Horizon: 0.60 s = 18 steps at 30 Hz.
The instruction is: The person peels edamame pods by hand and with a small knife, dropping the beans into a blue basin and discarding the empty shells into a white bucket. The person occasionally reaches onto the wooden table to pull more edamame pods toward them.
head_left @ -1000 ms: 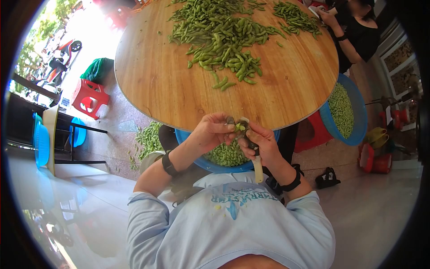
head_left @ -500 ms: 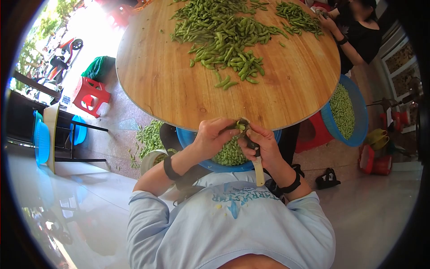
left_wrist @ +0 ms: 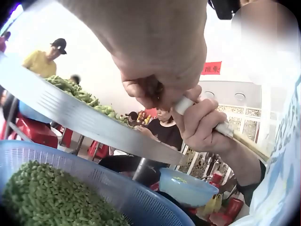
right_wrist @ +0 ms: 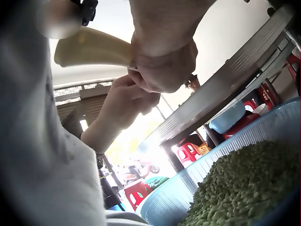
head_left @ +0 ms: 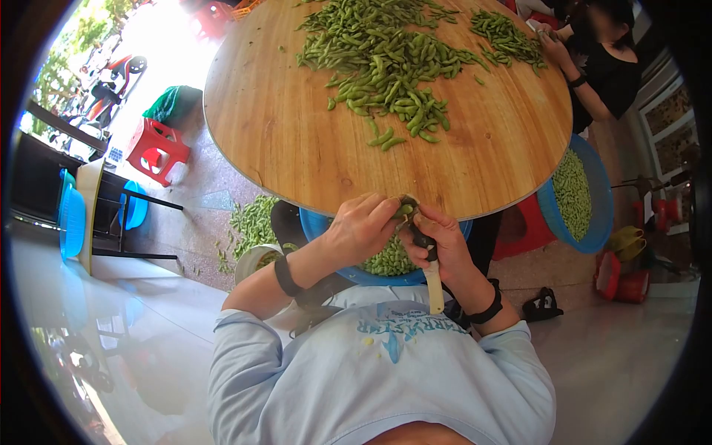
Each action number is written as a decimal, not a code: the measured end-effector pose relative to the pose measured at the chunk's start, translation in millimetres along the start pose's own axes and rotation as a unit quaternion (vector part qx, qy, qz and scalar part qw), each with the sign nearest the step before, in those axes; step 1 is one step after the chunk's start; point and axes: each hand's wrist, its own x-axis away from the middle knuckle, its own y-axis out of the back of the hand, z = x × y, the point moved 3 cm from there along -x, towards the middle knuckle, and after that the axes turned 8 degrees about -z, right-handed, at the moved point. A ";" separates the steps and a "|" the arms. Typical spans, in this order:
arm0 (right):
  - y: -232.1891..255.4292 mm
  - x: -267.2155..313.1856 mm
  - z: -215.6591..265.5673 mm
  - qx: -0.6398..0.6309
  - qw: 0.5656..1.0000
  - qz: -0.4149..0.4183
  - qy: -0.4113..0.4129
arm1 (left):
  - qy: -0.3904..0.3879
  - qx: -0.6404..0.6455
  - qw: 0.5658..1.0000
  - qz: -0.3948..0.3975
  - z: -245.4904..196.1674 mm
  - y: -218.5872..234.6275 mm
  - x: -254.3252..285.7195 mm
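Observation:
In the head view the right hand grips a tool with a cream handle and a dark upper part, its handle pointing toward the shirt. Against it, the left hand has its fingers curled in at the tool's top, pinching a green pod that is mostly hidden. Both hands are over the near edge of the round wooden table, above a blue basket of shelled beans. A heap of green pods lies on the table.
Another person sits at the table's right. Beside them stands a blue tub of beans. A pale bucket and scattered pods are on the left floor, with a red stool beyond.
The left hand has turned inward and closed over the pod, covering more of it. The head view has shifted slightly, so the table sits farther right. The right hand keeps its grip on the tool.

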 end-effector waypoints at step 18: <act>10.4 1.5 -1.3 0.083 0.993 0.002 0.082 | 0.576 0.468 0.670 0.010 9.6 -17.3 17.6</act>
